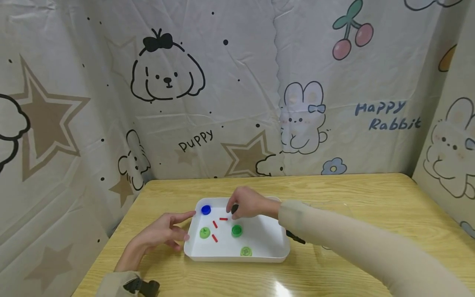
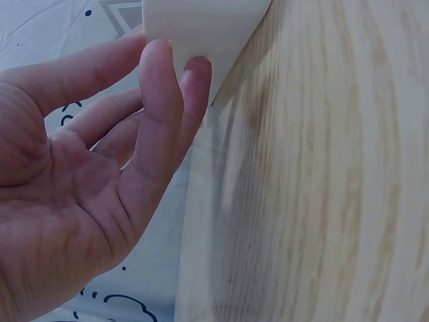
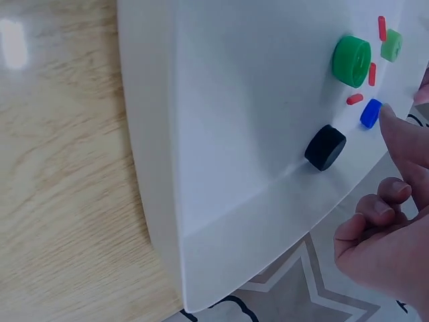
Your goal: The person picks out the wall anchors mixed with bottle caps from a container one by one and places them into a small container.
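A shallow white tray (image 1: 265, 243) lies on the table. My left hand (image 1: 163, 231) touches the tray's left edge with its fingertips; in the left wrist view, the fingers (image 2: 161, 100) meet its outer wall. Over the tray's far side, my right hand (image 1: 248, 202) hovers near a black bottle cap (image 3: 326, 147), which partly shows beneath it in the head view. In the right wrist view a gap separates that cap from the fingers, and one finger (image 3: 402, 137) reaches toward a blue cap (image 3: 371, 114).
Inside the tray are a dark green cap (image 1: 236, 230), two light green caps, one at left (image 1: 205, 232) and one by the near wall (image 1: 246, 251), and several small red sticks (image 1: 214, 238). A clear container (image 1: 335, 206) is partly hidden by the right sleeve (image 1: 356, 239).
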The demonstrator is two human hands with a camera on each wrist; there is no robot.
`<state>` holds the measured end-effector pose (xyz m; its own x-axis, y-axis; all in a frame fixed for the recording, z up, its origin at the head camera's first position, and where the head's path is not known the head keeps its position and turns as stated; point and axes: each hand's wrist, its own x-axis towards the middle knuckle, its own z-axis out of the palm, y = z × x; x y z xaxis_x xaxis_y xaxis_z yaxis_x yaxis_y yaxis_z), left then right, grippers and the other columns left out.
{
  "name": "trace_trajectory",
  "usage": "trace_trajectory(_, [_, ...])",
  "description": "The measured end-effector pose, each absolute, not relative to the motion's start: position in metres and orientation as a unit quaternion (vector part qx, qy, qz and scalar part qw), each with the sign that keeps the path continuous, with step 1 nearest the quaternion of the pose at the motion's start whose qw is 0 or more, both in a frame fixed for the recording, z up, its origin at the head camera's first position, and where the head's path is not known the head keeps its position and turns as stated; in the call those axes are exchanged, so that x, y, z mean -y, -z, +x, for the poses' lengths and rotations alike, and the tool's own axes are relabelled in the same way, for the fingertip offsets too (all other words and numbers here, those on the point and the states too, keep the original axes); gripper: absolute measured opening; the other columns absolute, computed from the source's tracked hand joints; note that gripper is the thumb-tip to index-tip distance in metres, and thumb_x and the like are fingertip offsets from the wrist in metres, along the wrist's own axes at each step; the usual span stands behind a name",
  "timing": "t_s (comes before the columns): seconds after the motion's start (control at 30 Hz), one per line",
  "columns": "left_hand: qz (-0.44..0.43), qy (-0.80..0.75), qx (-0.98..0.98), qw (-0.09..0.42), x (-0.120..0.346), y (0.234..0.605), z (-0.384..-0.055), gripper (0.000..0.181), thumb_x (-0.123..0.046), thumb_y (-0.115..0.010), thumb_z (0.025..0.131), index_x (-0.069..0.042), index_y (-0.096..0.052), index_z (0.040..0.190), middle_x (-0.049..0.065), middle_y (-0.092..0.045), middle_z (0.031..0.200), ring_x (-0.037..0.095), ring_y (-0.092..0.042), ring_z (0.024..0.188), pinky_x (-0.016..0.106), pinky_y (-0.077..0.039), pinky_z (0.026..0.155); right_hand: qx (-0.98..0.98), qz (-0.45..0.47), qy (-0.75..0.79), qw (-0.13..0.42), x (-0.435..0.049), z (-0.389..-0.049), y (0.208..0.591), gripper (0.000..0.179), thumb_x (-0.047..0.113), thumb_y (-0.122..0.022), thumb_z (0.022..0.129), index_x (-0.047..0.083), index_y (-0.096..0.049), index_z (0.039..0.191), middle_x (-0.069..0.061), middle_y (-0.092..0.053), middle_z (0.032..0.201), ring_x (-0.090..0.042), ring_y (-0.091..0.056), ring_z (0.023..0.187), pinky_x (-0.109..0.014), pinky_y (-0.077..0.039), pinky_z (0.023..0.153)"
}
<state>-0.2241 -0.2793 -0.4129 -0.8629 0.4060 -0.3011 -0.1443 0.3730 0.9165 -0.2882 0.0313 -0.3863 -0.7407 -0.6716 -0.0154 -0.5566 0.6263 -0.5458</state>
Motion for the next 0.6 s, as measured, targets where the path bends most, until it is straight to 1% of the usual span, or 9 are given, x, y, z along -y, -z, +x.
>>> trace_trajectory(0.03, [0.081,-0.553,-0.791,0.248,0.279,0.413,-0.224,0.085,-0.003,-0.079,0.088,-0.004,-0.039,0.162,0.006,-0.052,0.089,0.019,-0.061,0.064,0.036,-0.063,0.066,-0.898,-0.343,0.254,0.107,-0.029,-0.289,0.388,0.016,0.004,-0.088,0.085,0.011,-0.085,0.100,0.002,-0.077,0.102,-0.024,-0.065,0.103,-0.038,-0.053,0.091])
trace_trajectory(0.1, [0.080,-0.553,-0.792,0.247,0.279,0.412,-0.224,0.084,-0.003,-0.079,0.088,-0.004,-0.039,0.162,0.009,-0.056,0.099,0.019,-0.061,0.064,0.036,-0.063,0.066,-0.905,-0.343,0.232,0.099,-0.025,-0.290,0.390,0.014,0.006,-0.088,0.085,0.013,-0.086,0.097,0.004,-0.077,0.100,-0.020,-0.065,0.099,-0.035,-0.054,0.087])
trace_trajectory(0.17, [0.079,-0.552,-0.792,0.246,0.279,0.412,-0.224,0.084,-0.003,-0.080,0.088,-0.004,-0.040,0.162,0.010,-0.056,0.101,0.019,-0.061,0.064,0.037,-0.063,0.066,-0.911,-0.347,0.205,0.088,-0.022,-0.291,0.393,0.012,0.008,-0.089,0.085,0.016,-0.086,0.094,0.006,-0.076,0.098,-0.015,-0.064,0.094,-0.031,-0.053,0.084])
trace_trajectory(0.33, [0.077,-0.552,-0.793,0.247,0.279,0.412,-0.223,0.085,-0.003,-0.079,0.088,-0.005,-0.040,0.162,0.006,-0.051,0.087,0.018,-0.060,0.064,0.037,-0.063,0.066,-0.914,-0.360,0.171,0.077,-0.015,-0.290,0.393,0.011,0.010,-0.089,0.085,0.015,-0.086,0.094,0.005,-0.076,0.098,-0.011,-0.062,0.089,-0.030,-0.052,0.080])
trace_trajectory(0.37, [0.078,-0.551,-0.794,0.246,0.279,0.412,-0.223,0.084,-0.003,-0.079,0.088,-0.005,-0.040,0.162,0.006,-0.052,0.088,0.018,-0.060,0.064,0.037,-0.063,0.066,-0.914,-0.361,0.169,0.076,-0.014,-0.290,0.394,0.010,0.010,-0.089,0.085,0.015,-0.086,0.093,0.004,-0.076,0.099,-0.011,-0.062,0.089,-0.030,-0.052,0.080])
trace_trajectory(0.43, [0.078,-0.551,-0.794,0.242,0.279,0.411,-0.223,0.084,-0.002,-0.079,0.087,-0.005,-0.040,0.162,0.010,-0.057,0.098,0.018,-0.060,0.065,0.037,-0.063,0.066,-0.916,-0.359,0.164,0.075,-0.012,-0.291,0.394,0.010,0.010,-0.089,0.085,0.015,-0.086,0.093,0.004,-0.076,0.100,-0.011,-0.062,0.089,-0.030,-0.051,0.080])
trace_trajectory(0.47, [0.078,-0.552,-0.795,0.240,0.279,0.411,-0.223,0.084,-0.002,-0.079,0.087,-0.005,-0.041,0.162,0.011,-0.059,0.107,0.019,-0.060,0.065,0.038,-0.063,0.066,-0.917,-0.357,0.162,0.075,-0.011,-0.291,0.395,0.009,0.011,-0.089,0.085,0.015,-0.086,0.093,0.004,-0.075,0.100,-0.012,-0.061,0.089,-0.030,-0.051,0.081])
trace_trajectory(0.57, [0.077,-0.551,-0.796,0.237,0.279,0.411,-0.223,0.083,-0.003,-0.080,0.087,-0.005,-0.042,0.161,0.019,-0.056,0.125,0.019,-0.060,0.065,0.038,-0.063,0.066,-0.921,-0.352,0.152,0.070,-0.009,-0.293,0.399,0.008,0.013,-0.089,0.085,0.017,-0.086,0.091,0.006,-0.075,0.099,-0.012,-0.061,0.089,-0.031,-0.050,0.082])
trace_trajectory(0.6, [0.076,-0.552,-0.797,0.235,0.279,0.411,-0.223,0.083,-0.002,-0.080,0.087,-0.005,-0.042,0.161,0.020,-0.054,0.132,0.019,-0.060,0.065,0.038,-0.063,0.066,-0.922,-0.350,0.149,0.069,-0.008,-0.293,0.400,0.008,0.013,-0.089,0.085,0.018,-0.086,0.091,0.006,-0.075,0.099,-0.012,-0.061,0.090,-0.032,-0.050,0.083])
